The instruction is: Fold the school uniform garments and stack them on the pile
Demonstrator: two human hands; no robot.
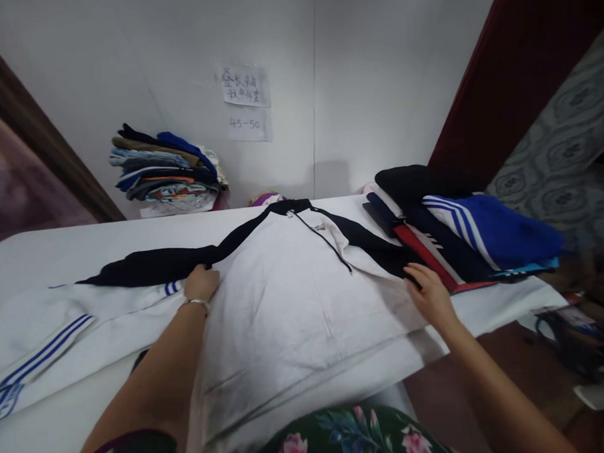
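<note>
A white sweatshirt (289, 299) with black sleeves and a dark drawstring is spread out in front of me, its collar toward the wall. My left hand (202, 285), with a bracelet at the wrist, is closed on the sweatshirt's left side, where the black left sleeve (155, 263) meets the white body. At the other side my right hand (429, 295) pinches the end of the black right sleeve (376, 246). Under the left sleeve lies a white garment (102, 328) with blue stripes, partly hidden by my left arm.
Folded clothes form a stack (164, 170) at the back left. A second clothes pile (462, 227), with blue, black and red pieces, stands at the right. Paper notes (246, 104) hang on the wall behind the white table (146, 233). A purple item (267, 198) lies behind the collar.
</note>
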